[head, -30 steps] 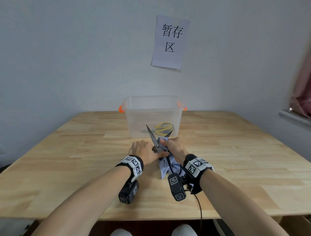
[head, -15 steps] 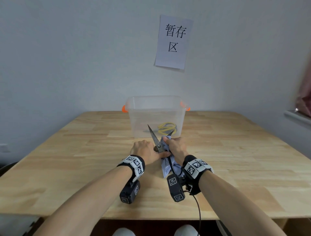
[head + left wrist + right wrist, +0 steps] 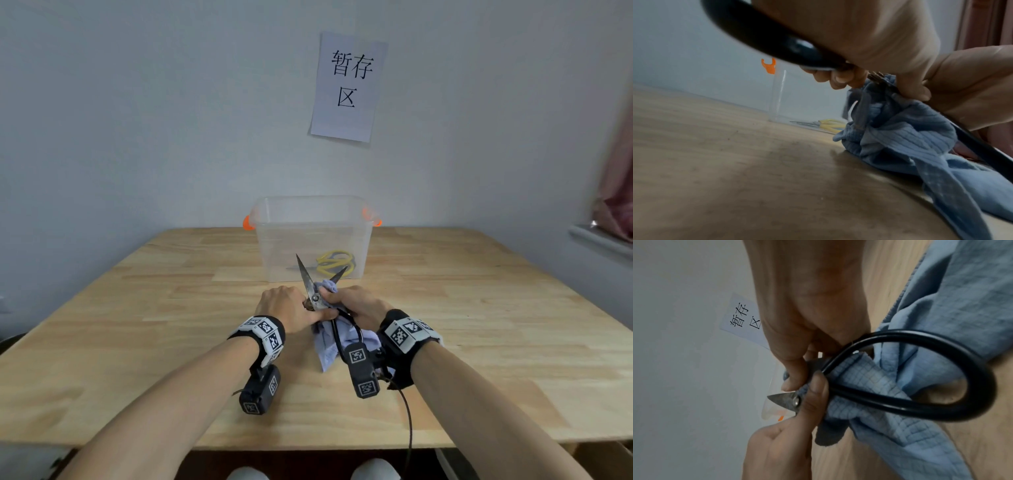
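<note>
Left hand (image 3: 287,306) grips the stiff, sharp-looking scissors (image 3: 306,279) near the pivot, right hand (image 3: 359,303) pinches the floppy cloth (image 3: 327,346); I'd avoid the edges.

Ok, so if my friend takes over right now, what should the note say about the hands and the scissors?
Left hand: grips the scissors near the pivot, blades open and pointing away.
Right hand: pinches the blue cloth against a blade; the cloth's tail lies on the table.
Behind: clear box with a yellow-handled tool inside.
Done: wiping is under way; how clean the blades are cannot be told.
Left: probably finish wiping both blades, minding the edges.
</note>
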`<state>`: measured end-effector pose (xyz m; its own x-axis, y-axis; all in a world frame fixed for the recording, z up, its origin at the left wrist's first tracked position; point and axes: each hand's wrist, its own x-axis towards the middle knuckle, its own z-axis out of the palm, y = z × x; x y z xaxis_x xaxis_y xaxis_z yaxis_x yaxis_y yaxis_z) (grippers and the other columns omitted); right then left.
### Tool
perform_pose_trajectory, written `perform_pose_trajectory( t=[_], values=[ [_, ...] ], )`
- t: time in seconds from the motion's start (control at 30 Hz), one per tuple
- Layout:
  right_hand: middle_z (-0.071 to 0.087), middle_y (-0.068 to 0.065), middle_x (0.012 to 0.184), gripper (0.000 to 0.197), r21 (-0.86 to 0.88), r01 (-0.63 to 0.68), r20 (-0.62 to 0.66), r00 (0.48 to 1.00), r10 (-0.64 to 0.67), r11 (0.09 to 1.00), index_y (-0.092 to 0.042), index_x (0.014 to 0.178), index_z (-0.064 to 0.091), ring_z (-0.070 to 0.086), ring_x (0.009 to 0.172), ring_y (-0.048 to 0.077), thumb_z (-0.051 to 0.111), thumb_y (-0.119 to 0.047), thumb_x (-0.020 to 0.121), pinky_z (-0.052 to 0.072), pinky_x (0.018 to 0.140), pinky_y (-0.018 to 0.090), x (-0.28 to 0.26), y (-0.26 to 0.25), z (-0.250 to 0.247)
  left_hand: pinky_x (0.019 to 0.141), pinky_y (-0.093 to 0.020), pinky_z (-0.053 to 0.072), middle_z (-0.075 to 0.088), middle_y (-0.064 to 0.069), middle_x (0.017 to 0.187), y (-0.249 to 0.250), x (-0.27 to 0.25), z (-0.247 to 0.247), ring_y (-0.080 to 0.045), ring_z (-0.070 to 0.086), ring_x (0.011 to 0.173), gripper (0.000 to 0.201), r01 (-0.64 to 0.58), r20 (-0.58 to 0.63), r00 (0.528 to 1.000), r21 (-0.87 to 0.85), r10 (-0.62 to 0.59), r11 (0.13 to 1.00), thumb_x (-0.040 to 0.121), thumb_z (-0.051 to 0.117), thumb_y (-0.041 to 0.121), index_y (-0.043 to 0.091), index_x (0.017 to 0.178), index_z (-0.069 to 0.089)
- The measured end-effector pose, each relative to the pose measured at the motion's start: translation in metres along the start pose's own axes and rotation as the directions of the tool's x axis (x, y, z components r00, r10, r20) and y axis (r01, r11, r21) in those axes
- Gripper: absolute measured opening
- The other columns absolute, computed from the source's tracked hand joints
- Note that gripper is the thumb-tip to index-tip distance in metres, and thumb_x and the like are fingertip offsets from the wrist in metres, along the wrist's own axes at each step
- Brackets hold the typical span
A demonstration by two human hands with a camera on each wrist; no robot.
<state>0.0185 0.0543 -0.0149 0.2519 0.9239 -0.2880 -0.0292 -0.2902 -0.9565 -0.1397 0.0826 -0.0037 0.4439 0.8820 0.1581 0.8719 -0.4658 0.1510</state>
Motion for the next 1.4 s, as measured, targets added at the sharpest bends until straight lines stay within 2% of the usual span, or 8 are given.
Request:
perform_pose_trajectory(
  t=[0.27, 0.47, 0.6, 0.73, 1.0, 1.13, 1.3, 1.4],
  values=[
    [0.070, 0.026, 0.109, 0.035, 0.099, -0.001, 0.021, 1.000, -0.001, 0.995, 0.008, 0.109, 0.068, 0.069, 0.090, 0.032, 0.078, -0.011, 0.083, 0.055, 0.095, 0.047, 0.002, 0.001, 0.001, 0.066, -0.030, 0.040, 0.067, 0.000, 0.079, 0.004, 0.004, 0.001, -0.022, 0.058, 0.074, 0.070, 0.034, 0.077, 0.997, -0.036, -0.031, 0.999, 0.062, 0.056, 0.090, 0.021, 0.072, 0.063],
    [0.072, 0.008, 0.066, 0.014, 0.205, 0.062, -0.015, 0.998, -0.060, 0.977, 0.000, 0.081, 0.070, 0.068, 0.054, 0.015, 0.062, 0.005, 0.092, 0.055, 0.049, 0.022, -0.001, 0.001, -0.003, 0.065, -0.031, 0.038, 0.069, 0.000, 0.078, 0.006, 0.001, 0.010, -0.022, 0.063, 0.077, 0.071, -0.026, 0.002, 1.000, 0.048, 0.026, 0.999, 0.067, 0.048, 0.091, 0.023, 0.074, 0.069],
    [0.073, 0.019, 0.094, 0.012, 0.205, 0.124, -0.082, 0.991, -0.109, 0.971, 0.005, 0.095, 0.072, 0.070, 0.073, 0.023, 0.067, -0.005, 0.091, 0.057, 0.062, 0.029, 0.007, 0.005, -0.001, 0.066, -0.031, 0.039, 0.069, -0.001, 0.079, 0.012, 0.001, 0.008, -0.023, 0.065, 0.080, 0.070, -0.025, -0.005, 1.000, 0.011, 0.025, 1.000, 0.069, 0.048, 0.090, 0.023, 0.073, 0.067],
    [0.067, 0.010, 0.077, 0.010, 0.216, 0.139, -0.136, 0.984, -0.111, 0.966, -0.001, 0.090, 0.070, 0.064, 0.066, 0.020, 0.063, -0.006, 0.095, 0.055, 0.057, 0.027, 0.007, 0.002, -0.001, 0.070, -0.032, 0.042, 0.070, -0.003, 0.083, 0.018, 0.002, 0.006, -0.024, 0.064, 0.084, 0.064, -0.030, 0.010, 1.000, -0.003, 0.030, 1.000, 0.071, 0.050, 0.087, 0.024, 0.070, 0.062],
    [0.068, 0.015, 0.081, 0.013, 0.239, 0.163, -0.186, 0.975, -0.119, 0.957, -0.003, 0.080, 0.072, 0.065, 0.073, 0.026, 0.066, -0.006, 0.091, 0.054, 0.070, 0.037, 0.008, 0.007, 0.003, 0.070, -0.033, 0.043, 0.070, -0.004, 0.083, 0.017, 0.003, 0.008, -0.026, 0.065, 0.084, 0.070, -0.042, 0.011, 0.999, 0.035, 0.042, 0.998, 0.069, 0.046, 0.090, 0.024, 0.074, 0.067],
    [0.070, 0.017, 0.082, 0.012, 0.250, 0.166, -0.213, 0.970, -0.113, 0.954, -0.001, 0.082, 0.071, 0.068, 0.076, 0.029, 0.067, -0.007, 0.091, 0.058, 0.077, 0.044, 0.008, 0.004, 0.003, 0.068, -0.033, 0.042, 0.069, -0.003, 0.080, 0.016, 0.001, 0.006, -0.025, 0.064, 0.081, 0.065, -0.039, 0.013, 0.999, 0.023, 0.039, 0.999, 0.070, 0.047, 0.090, 0.025, 0.060, 0.052],
    [0.064, 0.020, 0.083, 0.014, 0.301, 0.174, -0.149, 0.980, -0.134, 0.938, 0.003, 0.086, 0.065, 0.064, 0.075, 0.031, 0.061, -0.007, 0.095, 0.056, 0.072, 0.043, 0.006, 0.001, 0.004, 0.065, -0.032, 0.039, 0.065, -0.002, 0.073, 0.015, -0.001, 0.006, -0.025, 0.060, 0.072, 0.069, -0.036, 0.015, 0.999, 0.015, 0.036, 0.999, 0.070, 0.046, 0.090, 0.022, 0.057, 0.052],
    [0.065, 0.017, 0.072, 0.017, 0.285, 0.191, -0.221, 0.967, -0.129, 0.939, 0.008, 0.092, 0.067, 0.067, 0.060, 0.024, 0.065, -0.009, 0.093, 0.056, 0.054, 0.031, 0.009, 0.004, 0.001, 0.066, -0.032, 0.041, 0.064, -0.001, 0.069, 0.015, -0.003, 0.009, -0.023, 0.056, 0.068, 0.072, -0.029, 0.019, 0.999, 0.025, 0.028, 0.999, 0.070, 0.046, 0.090, 0.020, 0.060, 0.059]
  ],
)
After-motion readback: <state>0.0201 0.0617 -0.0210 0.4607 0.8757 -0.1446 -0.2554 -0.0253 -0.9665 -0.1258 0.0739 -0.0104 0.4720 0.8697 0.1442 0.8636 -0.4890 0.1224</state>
